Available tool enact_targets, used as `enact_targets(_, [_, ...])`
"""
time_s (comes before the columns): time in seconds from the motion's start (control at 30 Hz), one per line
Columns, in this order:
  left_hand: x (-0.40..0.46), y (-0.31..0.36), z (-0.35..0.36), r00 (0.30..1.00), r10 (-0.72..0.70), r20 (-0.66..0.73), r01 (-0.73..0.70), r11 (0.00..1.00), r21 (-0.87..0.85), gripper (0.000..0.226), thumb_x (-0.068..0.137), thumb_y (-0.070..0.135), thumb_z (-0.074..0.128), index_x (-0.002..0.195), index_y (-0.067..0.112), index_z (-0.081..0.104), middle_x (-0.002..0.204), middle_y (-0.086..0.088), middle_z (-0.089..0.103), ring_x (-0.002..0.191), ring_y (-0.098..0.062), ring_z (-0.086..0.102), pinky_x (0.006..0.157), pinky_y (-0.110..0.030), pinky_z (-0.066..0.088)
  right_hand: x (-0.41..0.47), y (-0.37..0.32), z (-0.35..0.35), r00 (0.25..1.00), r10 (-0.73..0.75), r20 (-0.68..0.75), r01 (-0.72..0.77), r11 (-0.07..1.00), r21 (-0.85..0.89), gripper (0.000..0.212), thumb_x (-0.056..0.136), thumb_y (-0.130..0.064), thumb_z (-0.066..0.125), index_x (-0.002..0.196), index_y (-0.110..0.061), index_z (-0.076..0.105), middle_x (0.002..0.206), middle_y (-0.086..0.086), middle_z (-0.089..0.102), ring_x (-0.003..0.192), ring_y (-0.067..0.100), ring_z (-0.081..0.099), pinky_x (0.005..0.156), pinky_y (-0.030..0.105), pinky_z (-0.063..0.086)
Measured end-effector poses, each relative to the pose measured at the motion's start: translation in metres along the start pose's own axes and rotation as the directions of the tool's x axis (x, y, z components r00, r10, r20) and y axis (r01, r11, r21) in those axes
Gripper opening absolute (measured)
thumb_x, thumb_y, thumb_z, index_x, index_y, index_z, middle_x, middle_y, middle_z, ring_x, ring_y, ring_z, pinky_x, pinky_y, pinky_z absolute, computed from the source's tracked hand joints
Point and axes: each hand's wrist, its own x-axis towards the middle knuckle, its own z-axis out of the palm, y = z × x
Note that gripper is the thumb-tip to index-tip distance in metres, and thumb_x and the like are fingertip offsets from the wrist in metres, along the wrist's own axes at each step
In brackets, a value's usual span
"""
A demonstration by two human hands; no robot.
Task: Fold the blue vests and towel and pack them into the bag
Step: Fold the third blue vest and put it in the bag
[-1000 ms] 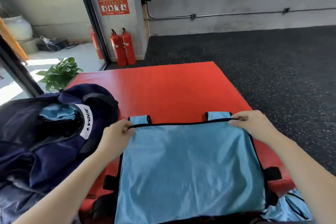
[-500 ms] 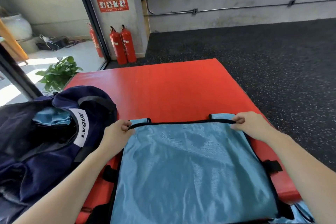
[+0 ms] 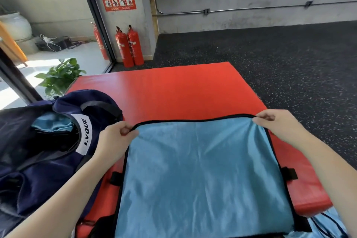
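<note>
Blue vest (image 3: 202, 176): light blue, smooth and faintly glossy fabric with soft creases, roughly rectangular, bound all round in narrow black piping; short black strap tabs stick out at its left and right edges. It fills the lower centre of the frame, lying over the near part of the red mat (image 3: 173, 91), its far edge lifted slightly. Left hand (image 3: 114, 141): at the vest's upper left corner, fingers curled, thumb and forefinger pinching the black piping. Right hand (image 3: 278, 127): at the upper right corner, fingers curled under and pinching the same edge. Bag (image 3: 38, 160): dark navy, soft and slumped, left side of the frame, resting partly on the mat; mouth open, a white label reading LVQUE along its rim, and a piece of light blue cloth (image 3: 50, 123) visible inside. More blue fabric (image 3: 328, 224): bunched, with black cord or piping, at the lower right corner beside the mat. Mat: flat, rectangular, smooth red vinyl-like skin with rounded edges. Floor (image 3: 289, 63): black, speckled, granular rubber. Fire extinguishers (image 3: 129, 46): red cylinders standing against a grey concrete pillar, upper centre-left, under a red sign (image 3: 118, 1). Potted plant (image 3: 59, 77): broad green leaves, left of the mat's far corner.
</note>
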Motion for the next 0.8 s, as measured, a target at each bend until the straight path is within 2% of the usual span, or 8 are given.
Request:
enact_targets(0.17, [0.015, 0.003, 0.007, 0.998, -0.025, -0.052, 0.022, 0.999, -0.041, 0.01, 0.087, 0.027, 0.076, 0.092, 0.02, 0.07, 0.083, 0.007, 0.069, 0.083, -0.012, 0.063, 0.068, -0.014, 0.042, 0.007, -0.013, 0.009, 0.989, -0.031, -0.147, 0.034, 0.999, 0.017, 0.006, 0.089, -0.03, 0.075, 0.092, -0.025, 0.073, 0.089, -0.008, 0.07, 0.088, 0.011, 0.064, 0.078, 0.027, 0.043])
enact_targets(0.23, [0.018, -0.002, 0.016, 0.999, -0.05, -0.019, 0.049, 0.999, -0.009, 0.013, 0.087, 0.025, 0.075, 0.097, 0.018, 0.071, 0.086, 0.006, 0.07, 0.085, -0.016, 0.063, 0.071, -0.021, 0.046, 0.01, -0.008, 0.021, 0.987, -0.028, -0.156, 0.024, 0.999, -0.023, 0.011, 0.089, -0.03, 0.075, 0.098, -0.025, 0.072, 0.094, -0.004, 0.072, 0.092, 0.015, 0.065, 0.083, 0.027, 0.044])
enact_targets(0.37, [0.015, -0.011, 0.029, 0.996, -0.017, 0.084, -0.004, 0.971, 0.239, 0.036, 0.089, 0.027, 0.069, 0.122, 0.015, 0.063, 0.112, -0.005, 0.065, 0.107, -0.027, 0.06, 0.084, -0.035, 0.044, 0.005, -0.003, 0.04, 0.999, 0.001, -0.04, -0.01, 0.978, -0.21, 0.048, 0.092, -0.042, 0.07, 0.13, -0.015, 0.061, 0.125, 0.005, 0.066, 0.117, 0.021, 0.061, 0.101, 0.034, 0.045])
enact_targets(0.43, [0.004, -0.004, 0.032, 0.995, 0.073, 0.063, -0.092, 0.92, 0.381, 0.036, 0.094, 0.028, 0.063, 0.128, 0.018, 0.059, 0.123, -0.004, 0.06, 0.117, -0.03, 0.053, 0.093, -0.045, 0.041, -0.005, -0.011, 0.047, 0.997, -0.075, -0.034, 0.061, 0.947, -0.315, 0.051, 0.094, -0.045, 0.065, 0.134, -0.015, 0.058, 0.133, 0.005, 0.061, 0.124, 0.024, 0.056, 0.106, 0.039, 0.043])
enact_targets(0.53, [-0.03, 0.019, 0.039, 0.972, 0.225, 0.072, -0.236, 0.912, 0.335, 0.033, 0.097, 0.025, 0.059, 0.13, 0.021, 0.059, 0.131, 0.001, 0.058, 0.123, -0.027, 0.05, 0.1, -0.043, 0.035, -0.038, -0.029, 0.062, 0.985, -0.169, 0.033, 0.171, 0.941, -0.292, 0.048, 0.096, -0.047, 0.06, 0.132, -0.017, 0.059, 0.133, 0.001, 0.06, 0.125, 0.021, 0.053, 0.106, 0.036, 0.041])
enact_targets(0.6, [-0.061, 0.031, 0.048, 0.942, 0.296, 0.158, -0.328, 0.913, 0.241, 0.032, 0.096, 0.023, 0.059, 0.128, 0.021, 0.061, 0.134, 0.002, 0.058, 0.128, -0.026, 0.05, 0.104, -0.042, 0.035, -0.066, -0.036, 0.077, 0.971, -0.205, 0.121, 0.233, 0.924, -0.304, 0.052, 0.095, -0.052, 0.058, 0.135, -0.018, 0.056, 0.137, -0.003, 0.057, 0.129, 0.017, 0.049, 0.108, 0.032, 0.038])
enact_targets(0.7, [-0.109, 0.039, 0.063, 0.908, 0.254, 0.333, -0.349, 0.898, 0.269, 0.042, 0.102, 0.036, 0.049, 0.143, 0.028, 0.045, 0.152, 0.005, 0.039, 0.144, -0.018, 0.03, 0.116, -0.035, 0.019, -0.108, -0.034, 0.095, 0.945, -0.216, 0.247, 0.297, 0.885, -0.36, 0.07, 0.092, -0.069, 0.042, 0.144, -0.023, 0.047, 0.147, -0.007, 0.046, 0.137, 0.012, 0.04, 0.114, 0.03, 0.033])
enact_targets(0.8, [-0.14, 0.028, 0.072, 0.915, 0.162, 0.37, -0.321, 0.847, 0.424, 0.057, 0.101, 0.056, 0.036, 0.153, 0.033, 0.029, 0.166, -0.002, 0.013, 0.153, -0.022, 0.005, 0.122, -0.043, 0.006, -0.131, -0.023, 0.101, 0.944, -0.183, 0.274, 0.295, 0.842, -0.452, 0.079, 0.093, -0.075, 0.032, 0.156, -0.028, 0.031, 0.163, -0.009, 0.024, 0.15, 0.012, 0.019, 0.122, 0.033, 0.016])
